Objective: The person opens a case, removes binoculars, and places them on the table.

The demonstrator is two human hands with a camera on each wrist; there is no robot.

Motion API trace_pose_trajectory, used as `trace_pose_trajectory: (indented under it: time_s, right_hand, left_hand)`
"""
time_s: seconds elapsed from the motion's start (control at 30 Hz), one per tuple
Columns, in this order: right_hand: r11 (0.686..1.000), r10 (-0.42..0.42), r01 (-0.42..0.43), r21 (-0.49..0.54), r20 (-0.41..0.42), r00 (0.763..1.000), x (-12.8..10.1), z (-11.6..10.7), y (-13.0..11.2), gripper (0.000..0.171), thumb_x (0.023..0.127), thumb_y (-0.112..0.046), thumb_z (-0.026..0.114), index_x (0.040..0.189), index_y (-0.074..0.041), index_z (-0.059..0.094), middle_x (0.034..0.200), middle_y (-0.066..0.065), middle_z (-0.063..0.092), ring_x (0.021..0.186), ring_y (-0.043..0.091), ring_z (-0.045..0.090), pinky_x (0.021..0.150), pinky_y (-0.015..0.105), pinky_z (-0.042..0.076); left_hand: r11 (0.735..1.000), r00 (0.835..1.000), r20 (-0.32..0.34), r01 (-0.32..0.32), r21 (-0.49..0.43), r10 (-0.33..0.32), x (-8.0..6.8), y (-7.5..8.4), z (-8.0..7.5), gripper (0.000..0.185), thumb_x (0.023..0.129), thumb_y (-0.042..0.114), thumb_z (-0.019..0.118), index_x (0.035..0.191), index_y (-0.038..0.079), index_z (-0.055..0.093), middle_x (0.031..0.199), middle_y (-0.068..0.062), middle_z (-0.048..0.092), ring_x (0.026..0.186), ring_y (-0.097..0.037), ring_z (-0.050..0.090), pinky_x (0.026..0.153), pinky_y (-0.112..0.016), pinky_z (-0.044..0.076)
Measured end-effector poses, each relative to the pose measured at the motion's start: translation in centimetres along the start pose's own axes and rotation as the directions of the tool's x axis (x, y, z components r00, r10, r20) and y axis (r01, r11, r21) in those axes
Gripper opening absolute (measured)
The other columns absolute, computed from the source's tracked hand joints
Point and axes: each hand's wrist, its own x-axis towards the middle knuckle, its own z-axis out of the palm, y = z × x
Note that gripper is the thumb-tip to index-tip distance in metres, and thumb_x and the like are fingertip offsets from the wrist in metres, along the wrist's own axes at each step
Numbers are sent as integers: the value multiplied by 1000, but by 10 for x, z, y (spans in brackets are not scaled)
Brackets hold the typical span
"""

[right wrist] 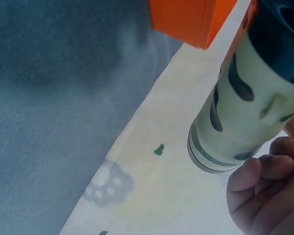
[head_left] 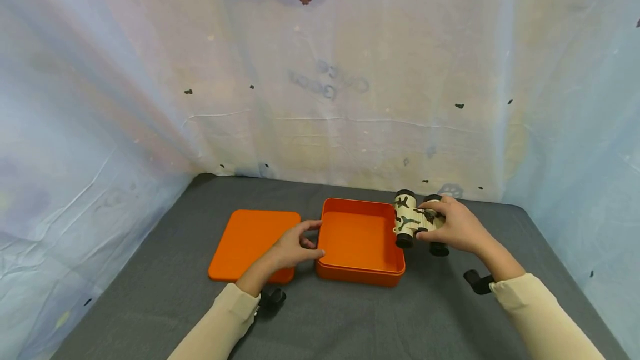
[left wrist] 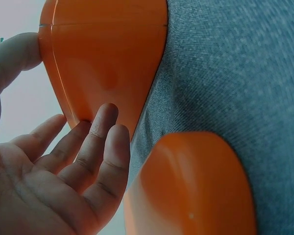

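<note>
Camouflage-patterned binoculars [head_left: 406,216] with black ends are gripped by my right hand [head_left: 464,228], thumb and fingers around the middle and right barrel. They are held at the right edge of an open orange box [head_left: 357,276], slightly above it. The right wrist view shows one barrel [right wrist: 255,93] close up, the curled fingers [right wrist: 269,169] beside it. On the box's left side my left hand [head_left: 292,247] touches the rim and wall with thumb and fingertips spread. In the left wrist view its fingers [left wrist: 100,142] look relaxed, against the box wall [left wrist: 105,58].
A flat orange lid [head_left: 250,243] lies left of the box, partly under the left forearm. Grey cloth [head_left: 350,321] covers the table. A pale patterned curtain [head_left: 375,143] hangs behind and at both sides. Black wrist-camera mounts [head_left: 477,282] stick out near the sleeves.
</note>
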Motion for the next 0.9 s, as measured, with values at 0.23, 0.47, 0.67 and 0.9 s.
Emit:
trace_pose_trajectory:
  time_s: [0.23,0.47,0.67,0.9]
  right_hand:
    - [1000,15,-15,-17,-1,1000,-4,-2,9,66,72,-45,82,126,-13,62,85,7,43,65,16,34,56,31,27]
    - [999,41,-41,-19,8,999,-9,0,21,69,71,-45,82,127,-10,62,80,6,37,64,16,32,55,30,26]
    - [998,53,-53,-21,17,998,-12,1,30,69,71,-44,83,127,-8,62,80,6,39,65,17,33,55,31,26]
    - [998,48,-47,-31,27,998,-14,6,39,68,71,-43,82,126,-8,62,80,7,41,65,16,32,55,30,26]
  left_hand:
    - [1000,1000,-3,10,2,-10,0,0,0,73,82,31,77,145,21,42,145,-5,48,101,-17,61,75,-31,54]
    - [1000,1000,-2,12,2,-12,0,1,0,74,82,31,77,146,20,42,145,-5,48,101,-17,61,75,-31,54]
    - [1000,1000,-3,12,14,-11,1,0,1,74,82,32,77,146,20,42,145,-5,47,101,-17,61,75,-32,54]
    - [1000,1000,-5,9,17,-9,1,0,1,74,82,31,77,146,20,42,145,-5,48,100,-17,61,74,-31,54]
